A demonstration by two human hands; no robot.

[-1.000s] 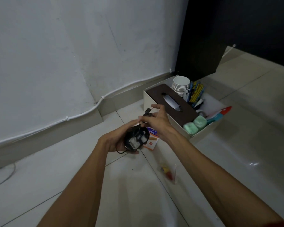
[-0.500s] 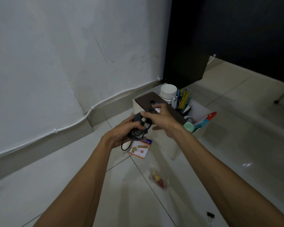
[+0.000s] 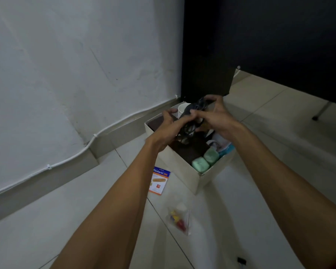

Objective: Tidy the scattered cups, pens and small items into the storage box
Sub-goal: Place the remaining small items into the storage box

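A black corded device (image 3: 192,113), its cable looped about it, is held in the air over the far half of the storage box (image 3: 182,169); what sort of device it is cannot be told. The left hand (image 3: 167,131) has its fingers curled round the lower part and the hanging cable. The right hand (image 3: 215,117) grips the upper part, thumb and fingers closed on it from the far side.

The box stands on the tiled floor (image 3: 105,200) near the wall. In it lie a brown tissue box (image 3: 190,152), two pale green cases (image 3: 201,166) side by side at the near end, and a stack of white paper cups (image 3: 182,110) at the far end, partly hidden by the hands.

On the floor just beside the box lies a packet of plasters (image 3: 159,180). Nearer the person lie a clear bag of small coloured pieces (image 3: 177,220) and a black binder clip (image 3: 241,261).
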